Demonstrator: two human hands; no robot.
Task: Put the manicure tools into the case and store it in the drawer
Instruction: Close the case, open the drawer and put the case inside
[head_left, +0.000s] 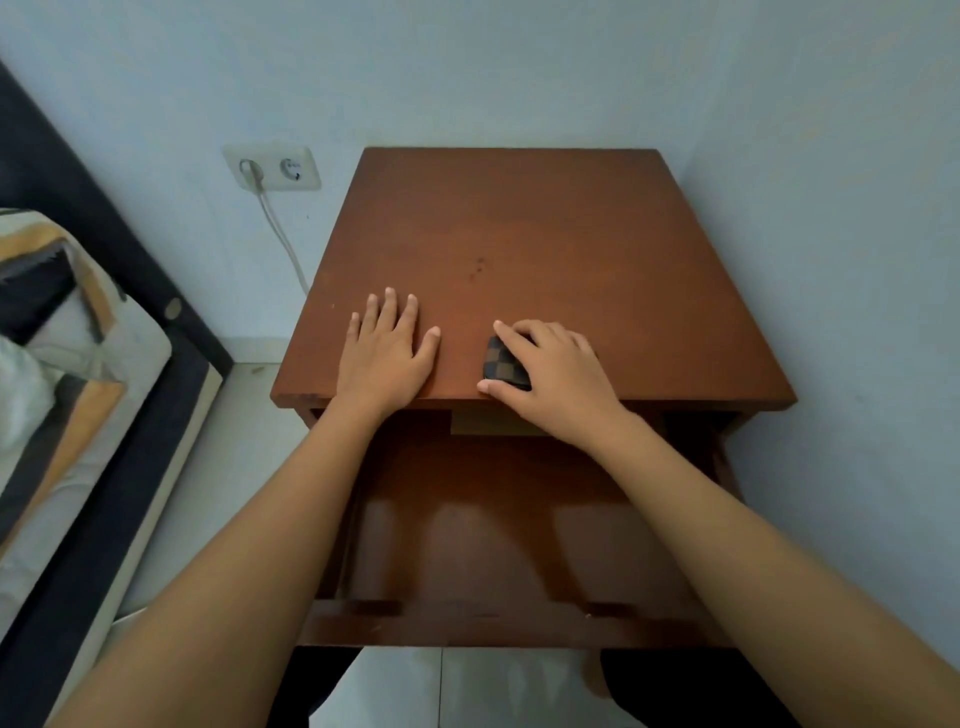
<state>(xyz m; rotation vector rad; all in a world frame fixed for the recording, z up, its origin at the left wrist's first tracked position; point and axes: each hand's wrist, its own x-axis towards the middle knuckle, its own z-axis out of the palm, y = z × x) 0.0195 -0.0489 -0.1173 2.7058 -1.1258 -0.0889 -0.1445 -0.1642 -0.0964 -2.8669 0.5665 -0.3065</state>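
The right hand (550, 371) is curled over the small checkered case (501, 364), with its fingers (506, 332) on the far side and the thumb on the near side, pinching it. The case sits on top of the brown bench (519, 228), very near the front edge. Just below that edge the drawer (493, 519) is pulled out and looks bare inside, apart from a pale patch at the back. The left hand (387, 353) lies flat on the bench top with its fingers spread, holding nothing. No loose tools can be seen, so they may be in the case already. The case is small and the hand hides most of it, so the hold could be weak. If it slips, the case could bump the edge, miss the drawer, and fall to the floor.
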